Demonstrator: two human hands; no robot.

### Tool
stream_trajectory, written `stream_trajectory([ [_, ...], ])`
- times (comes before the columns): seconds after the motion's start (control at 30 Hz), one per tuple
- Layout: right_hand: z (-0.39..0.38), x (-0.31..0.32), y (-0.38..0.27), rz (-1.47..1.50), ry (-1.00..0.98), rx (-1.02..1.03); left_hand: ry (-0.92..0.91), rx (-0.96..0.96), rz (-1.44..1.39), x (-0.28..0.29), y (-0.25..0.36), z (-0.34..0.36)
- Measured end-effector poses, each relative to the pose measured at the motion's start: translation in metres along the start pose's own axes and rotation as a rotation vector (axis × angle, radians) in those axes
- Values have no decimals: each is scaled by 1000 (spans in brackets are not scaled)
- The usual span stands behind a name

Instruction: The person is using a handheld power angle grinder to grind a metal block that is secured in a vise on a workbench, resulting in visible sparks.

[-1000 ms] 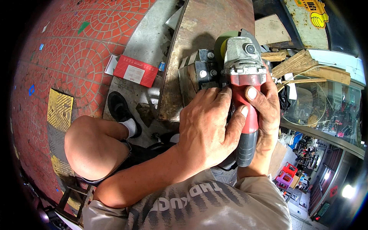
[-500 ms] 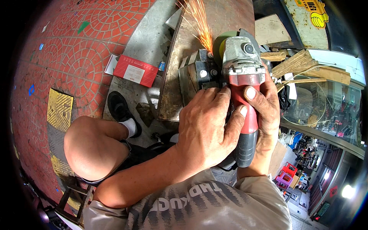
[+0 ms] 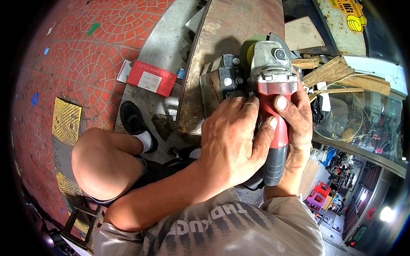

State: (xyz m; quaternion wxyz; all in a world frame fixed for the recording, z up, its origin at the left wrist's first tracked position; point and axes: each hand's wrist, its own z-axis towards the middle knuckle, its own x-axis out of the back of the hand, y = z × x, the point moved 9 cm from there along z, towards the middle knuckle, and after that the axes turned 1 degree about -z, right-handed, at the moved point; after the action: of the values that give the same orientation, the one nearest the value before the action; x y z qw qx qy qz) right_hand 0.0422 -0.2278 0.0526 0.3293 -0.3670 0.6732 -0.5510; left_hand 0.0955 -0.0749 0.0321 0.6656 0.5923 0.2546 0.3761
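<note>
An angle grinder (image 3: 274, 123) with a red body, black rear grip and scuffed metal head lies between my hands over a bench. My right hand (image 3: 298, 117) wraps its right side, thumb across the red body. My left hand (image 3: 230, 141) is closed against its left side, thumb on the body; its fingertips are partly hidden. The yellow-green disc (image 3: 250, 50) shows at the left of the head, beside a dark guard (image 3: 279, 41). Left of it sits a black block (image 3: 225, 79) with several bolts; one bolt (image 3: 236, 61) stands close to the disc.
The block sits on a worn brown bench top (image 3: 245, 19). Wood scraps (image 3: 329, 72) and a glass case (image 3: 363, 113) lie at the right. A red and white box (image 3: 151, 79) rests on the ground left of the bench, near my shoe (image 3: 133, 119). Stools (image 3: 318, 196) stand lower right.
The orange spray of sparks beyond the block has stopped. The grinder has shifted slightly right, its disc a little away from the bolt. Both hands keep their hold.
</note>
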Motion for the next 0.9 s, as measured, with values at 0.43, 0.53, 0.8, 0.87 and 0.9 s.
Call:
stream_trajectory([
  [0.43,1,-2,3,11,-6,6,11,-5,-32,3,0,-1],
  [0.53,1,-2,3,3,-16,4,12,-9,-32,3,0,-2],
  [0.8,-1,2,2,6,1,4,4,3,-27,1,0,0],
  [0.87,-1,1,1,5,1,7,4,4,-24,1,0,0],
  [0.9,-1,1,1,3,0,7,2,4,-23,1,0,0],
])
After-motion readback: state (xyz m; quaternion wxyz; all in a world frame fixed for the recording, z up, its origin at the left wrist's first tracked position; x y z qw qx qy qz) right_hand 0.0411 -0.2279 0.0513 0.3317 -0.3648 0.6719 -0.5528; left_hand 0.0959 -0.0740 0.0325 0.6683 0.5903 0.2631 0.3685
